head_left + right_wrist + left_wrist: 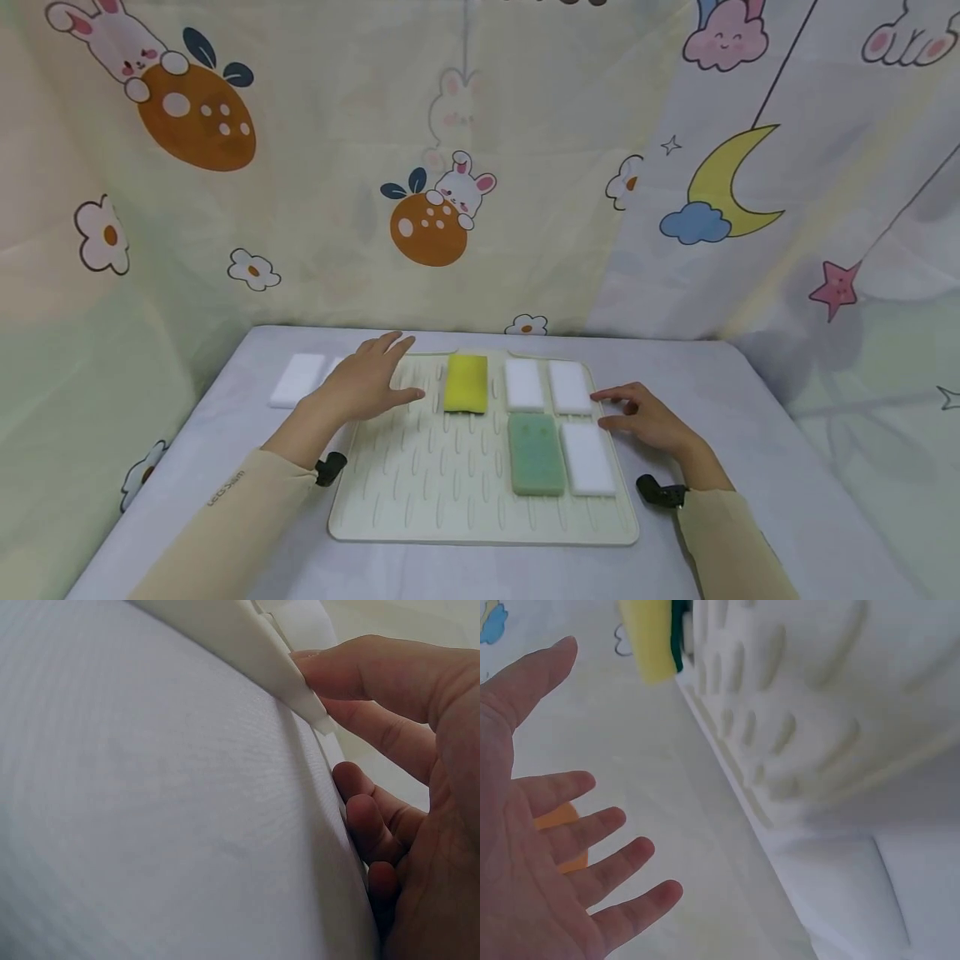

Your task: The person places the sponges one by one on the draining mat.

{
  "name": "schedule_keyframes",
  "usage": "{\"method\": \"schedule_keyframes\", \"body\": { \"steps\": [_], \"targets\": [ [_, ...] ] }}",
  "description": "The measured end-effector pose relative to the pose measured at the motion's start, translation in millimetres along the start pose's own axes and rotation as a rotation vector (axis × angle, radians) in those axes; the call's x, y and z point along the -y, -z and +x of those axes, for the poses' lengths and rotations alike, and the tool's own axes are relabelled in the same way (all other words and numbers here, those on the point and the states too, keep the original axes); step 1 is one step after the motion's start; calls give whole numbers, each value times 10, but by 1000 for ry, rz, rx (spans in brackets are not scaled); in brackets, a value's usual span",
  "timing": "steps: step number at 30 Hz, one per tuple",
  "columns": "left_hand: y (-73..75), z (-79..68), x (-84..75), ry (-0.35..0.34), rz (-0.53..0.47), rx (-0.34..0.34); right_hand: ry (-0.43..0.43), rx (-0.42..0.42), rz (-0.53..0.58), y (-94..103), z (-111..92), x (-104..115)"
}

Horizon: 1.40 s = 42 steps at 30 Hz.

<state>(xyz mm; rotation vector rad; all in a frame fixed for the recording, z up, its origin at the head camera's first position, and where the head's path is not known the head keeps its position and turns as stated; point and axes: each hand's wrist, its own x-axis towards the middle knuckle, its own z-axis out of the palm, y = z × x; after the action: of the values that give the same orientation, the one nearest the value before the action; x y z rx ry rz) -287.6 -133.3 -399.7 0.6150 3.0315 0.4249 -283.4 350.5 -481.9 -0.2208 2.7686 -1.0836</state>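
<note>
My left hand (367, 383) hovers over the back left of a cream ridged drying mat (420, 517), fingers spread and palm bare in the left wrist view. Right of it, a yellow sponge (466, 382) with a dark green underside lies on the mat. My right hand (641, 412) is at the mat's right edge, thumb and forefinger apart and touching the rim, the other fingers bent. Close to its fingertips lie a white sponge (570, 387) at the back and another white sponge (588, 458) in front. A third white sponge (523, 385) and a green sponge (536, 454) lie beside these.
Left of the mat, a white block (297, 380) lies on the white-covered table (435, 575), partly behind the left hand and beside another white piece. A patterned cloth (315, 183) with rabbits and flowers hangs behind the table and at both sides.
</note>
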Motion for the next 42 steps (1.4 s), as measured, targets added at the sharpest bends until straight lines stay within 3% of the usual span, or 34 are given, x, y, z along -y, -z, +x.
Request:
{"method": "schedule_keyframes", "body": {
  "steps": [9,14,21,30,42],
  "targets": [
    [62,-128,402,54,-43,-10,2,-5,-4,3,23,21],
    [44,-183,550,76,-42,-3,28,-2,6,9,29,10],
    [5,-192,674,74,-29,-4,1,-14,0,2,38,-10],
    [-5,-199,797,83,-33,44,-4,-16,8,2,14,21],
    [5,-131,824,74,-22,118,0,-25,10,-22,-9,3]
  ]
}}
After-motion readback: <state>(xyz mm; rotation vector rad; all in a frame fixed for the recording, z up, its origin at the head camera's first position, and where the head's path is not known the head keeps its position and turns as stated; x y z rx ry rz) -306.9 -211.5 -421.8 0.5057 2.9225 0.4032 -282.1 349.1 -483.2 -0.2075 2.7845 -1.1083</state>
